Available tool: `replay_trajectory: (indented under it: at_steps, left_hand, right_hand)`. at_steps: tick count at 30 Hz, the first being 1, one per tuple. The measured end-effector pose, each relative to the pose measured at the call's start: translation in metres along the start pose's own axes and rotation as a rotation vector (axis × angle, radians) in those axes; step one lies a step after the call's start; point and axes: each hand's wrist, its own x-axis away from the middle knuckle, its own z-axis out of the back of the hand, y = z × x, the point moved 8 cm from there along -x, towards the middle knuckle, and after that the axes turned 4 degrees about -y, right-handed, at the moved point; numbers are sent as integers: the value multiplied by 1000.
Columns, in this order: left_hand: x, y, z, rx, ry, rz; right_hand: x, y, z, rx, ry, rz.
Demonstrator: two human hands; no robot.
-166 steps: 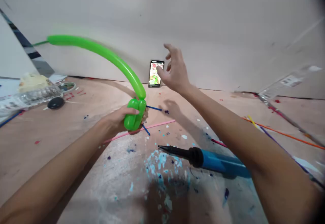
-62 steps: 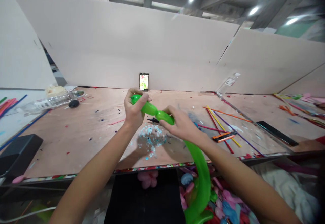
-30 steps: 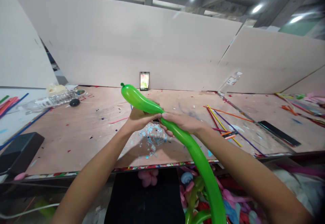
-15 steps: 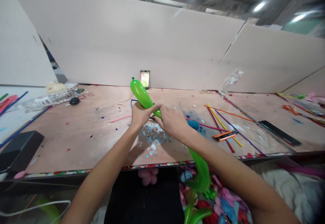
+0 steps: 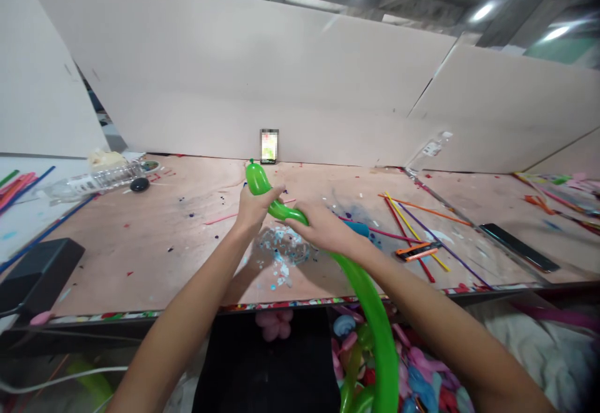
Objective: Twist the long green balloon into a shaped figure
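a clear bottle (image 5: 431, 149) is leaned on the far wall (image 5: 304, 75); over the table (image 5: 154, 275), a green balloon (image 5: 257, 179) is pinched by left hand (image 5: 254, 205) and right hand (image 5: 324, 227).

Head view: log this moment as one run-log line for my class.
left hand grips green balloon near knotted end | right hand grips it further along | lit phone upright against white panel | clear bottle on its side
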Motion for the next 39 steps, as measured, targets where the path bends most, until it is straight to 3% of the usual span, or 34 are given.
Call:
replay_trajectory:
  at_steps: [2, 3, 6, 8, 10, 12, 16, 18, 22, 26, 29, 31, 34, 36, 39]
  left_hand:
    - [4, -4, 2, 65, 86, -9]
    - [6, -6, -2, 155, 41, 14]
    - [22, -4, -30, 340, -359, 134]
    - [37, 1, -40, 243, -612, 173]
    - [42, 6, -39, 70, -698, 127]
    - [37, 12, -31, -46, -614, 39]
    - [27, 13, -17, -93, -335, -65]
    - [25, 6, -13, -95, -265, -62]
    - [23, -24, -1, 2, -121, 12]
    - [23, -58, 3, 155, 15, 135]
    - [25, -78, -1, 309, 34, 277]
    - [26, -84, -2, 345, 10, 357]
    - [28, -80, -1, 368, -47, 408]
    - [28, -73, -2, 406, -105, 419]
    - [28, -61, -9, 488, -211, 457]
  right_hand:
    - [0, -7, -3, 71, 70, 23]
    - [-1, -8, -8, 2, 36, 34]
    - [1, -3, -29, -580, -245, 19]
    - [8, -4, -39, -1010, -456, -11]
    - [15, -7, -41, -1269, -586, -18]
    - [17, -9, -40, -1369, -609, -29]
    - [11, -4, -31, -1264, -454, -59]
    - [8, -2, -23, -1036, -368, -19]
    - [6, -9, -5, -325, -116, 136]
    - [3, -5, -5, 315, 105, -29]
    - [-2, 2, -11, 522, 132, -116]
    - [-5, 7, -12, 485, 120, -87]
    - [-6, 14, -2, 201, 152, 19]
    - [-5, 22, 4, -111, 145, 49]
    - [-1, 36, -9, -694, -45, -48]
